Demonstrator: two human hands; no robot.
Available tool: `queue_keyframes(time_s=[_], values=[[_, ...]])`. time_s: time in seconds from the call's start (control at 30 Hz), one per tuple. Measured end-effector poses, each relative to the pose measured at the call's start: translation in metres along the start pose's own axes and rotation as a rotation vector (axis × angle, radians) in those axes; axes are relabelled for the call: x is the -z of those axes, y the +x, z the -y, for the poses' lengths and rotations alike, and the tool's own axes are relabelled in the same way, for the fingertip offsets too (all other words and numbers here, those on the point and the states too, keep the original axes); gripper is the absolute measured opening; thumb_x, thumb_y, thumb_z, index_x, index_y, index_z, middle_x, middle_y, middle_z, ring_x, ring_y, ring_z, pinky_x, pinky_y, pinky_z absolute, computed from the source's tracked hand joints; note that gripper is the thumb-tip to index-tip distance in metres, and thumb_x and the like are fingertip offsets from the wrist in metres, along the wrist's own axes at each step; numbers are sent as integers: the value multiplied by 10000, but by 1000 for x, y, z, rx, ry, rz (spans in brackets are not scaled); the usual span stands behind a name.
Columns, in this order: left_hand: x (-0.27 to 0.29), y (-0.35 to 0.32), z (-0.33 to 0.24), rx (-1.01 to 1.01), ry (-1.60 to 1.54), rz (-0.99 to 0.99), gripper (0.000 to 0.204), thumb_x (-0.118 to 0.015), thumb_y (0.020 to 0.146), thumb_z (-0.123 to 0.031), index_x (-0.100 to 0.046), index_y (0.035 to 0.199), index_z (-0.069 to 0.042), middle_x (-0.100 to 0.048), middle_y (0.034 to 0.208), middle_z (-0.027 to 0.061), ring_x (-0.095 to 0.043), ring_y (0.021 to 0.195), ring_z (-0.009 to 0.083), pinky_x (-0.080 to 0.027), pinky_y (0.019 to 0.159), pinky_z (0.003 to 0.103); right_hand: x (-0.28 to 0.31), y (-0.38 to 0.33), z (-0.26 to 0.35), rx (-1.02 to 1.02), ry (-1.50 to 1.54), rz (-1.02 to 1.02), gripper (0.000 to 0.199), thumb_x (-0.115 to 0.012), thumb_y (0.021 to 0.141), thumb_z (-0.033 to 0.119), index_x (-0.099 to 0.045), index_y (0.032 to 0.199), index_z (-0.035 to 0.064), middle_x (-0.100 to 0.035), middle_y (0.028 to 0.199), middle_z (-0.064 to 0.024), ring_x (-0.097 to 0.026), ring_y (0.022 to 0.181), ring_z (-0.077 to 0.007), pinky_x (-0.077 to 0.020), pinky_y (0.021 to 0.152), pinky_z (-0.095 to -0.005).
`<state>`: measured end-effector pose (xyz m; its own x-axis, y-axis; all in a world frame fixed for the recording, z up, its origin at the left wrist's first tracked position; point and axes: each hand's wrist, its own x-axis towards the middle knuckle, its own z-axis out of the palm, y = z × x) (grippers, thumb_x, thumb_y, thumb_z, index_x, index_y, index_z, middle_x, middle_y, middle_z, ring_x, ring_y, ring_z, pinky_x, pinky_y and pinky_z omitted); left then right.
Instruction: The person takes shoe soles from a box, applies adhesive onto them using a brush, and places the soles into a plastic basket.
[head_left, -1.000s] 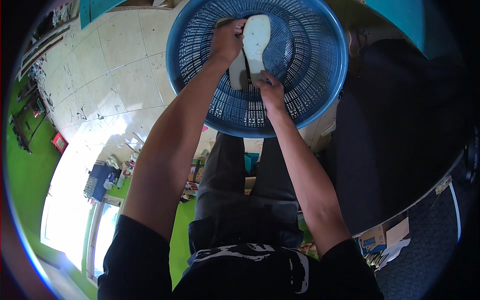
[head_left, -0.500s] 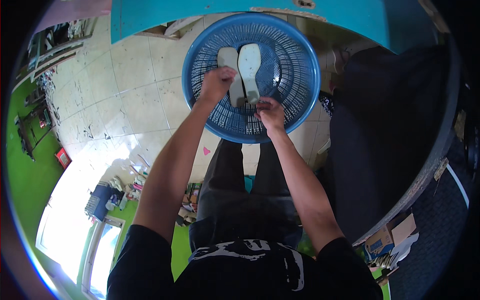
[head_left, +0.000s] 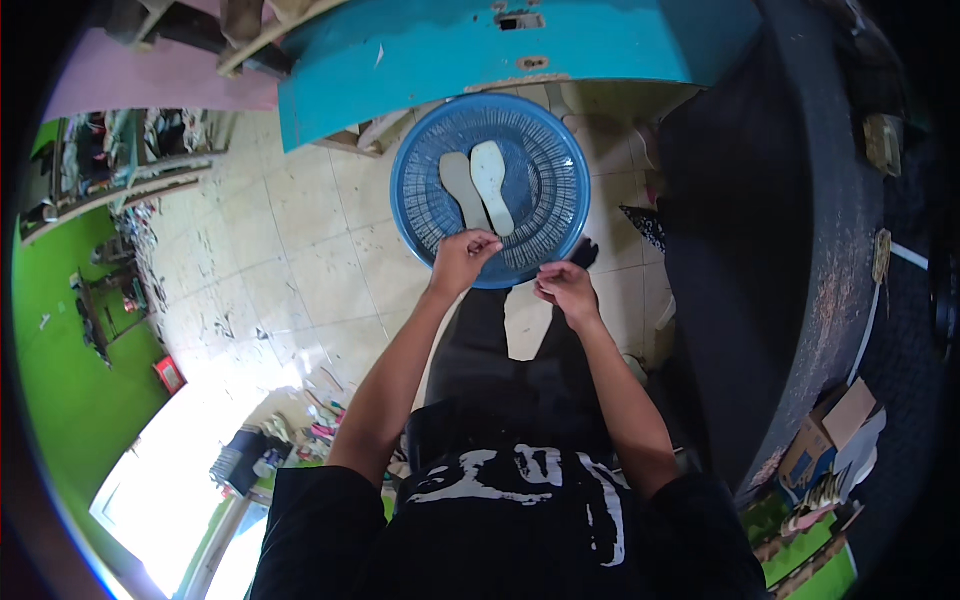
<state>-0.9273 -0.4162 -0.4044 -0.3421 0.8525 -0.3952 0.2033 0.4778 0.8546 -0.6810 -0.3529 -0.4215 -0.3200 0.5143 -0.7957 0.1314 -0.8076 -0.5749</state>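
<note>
Two pale, sole-shaped insoles lie side by side inside a round blue plastic basket. The greyish insole point(head_left: 461, 190) is on the left and the whiter insole point(head_left: 490, 180) on the right. My left hand point(head_left: 462, 262) is over the near rim of the basket point(head_left: 402, 215), just below the insoles' heel ends. Its thumb and fingertips come together in a pinch, and whatever they may hold is too small to see. Beside the near right rim, my right hand point(head_left: 568, 292) has loosely bent fingers, somewhat apart, with nothing visible in them.
A turquoise panel point(head_left: 430, 70) stands just beyond the basket. To the right is a large dark-covered surface point(head_left: 735, 280) with a worn edge. Shelves of items point(head_left: 130, 170) line the far left, and an open cardboard box point(head_left: 825, 430) sits at the lower right. The floor point(head_left: 300, 220) is tiled.
Both hands have drawn back from the insoles toward my body, reaching the basket's near rim. The insoles stay in the basket. The view has shifted, so the basket appears lower and smaller.
</note>
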Motion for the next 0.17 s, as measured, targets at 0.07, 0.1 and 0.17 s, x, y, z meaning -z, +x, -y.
queue_keyframes(time_s=[0.07,0.1,0.17], values=[[-1,-6,-20,7,19,32,175,-814,972,-180,-810,1039,-19,-797,858,79,-712,752,93,-561,719,272,24,-16,4,2,-69,-12,231,-693,917,-110,-681,1139,-51,-711,988,-113,-746,860,-201,-684,782,-346],[-1,-9,-28,-19,28,44,175,-814,972,-180,-810,1039,-19,-797,858,79,-712,752,93,-561,719,272,33,-25,6,26,-53,-22,231,-693,917,-110,-681,1139,-51,-711,988,-113,-746,860,-201,-684,782,-346],[-1,-9,-42,8,70,56,189,-814,969,-198,-816,1064,-35,-810,926,133,-790,861,185,-598,811,289,52,-42,18,1,-203,-20,305,-736,913,-53,-678,1211,-31,-720,1026,-116,-753,899,-207,-677,817,-340]])
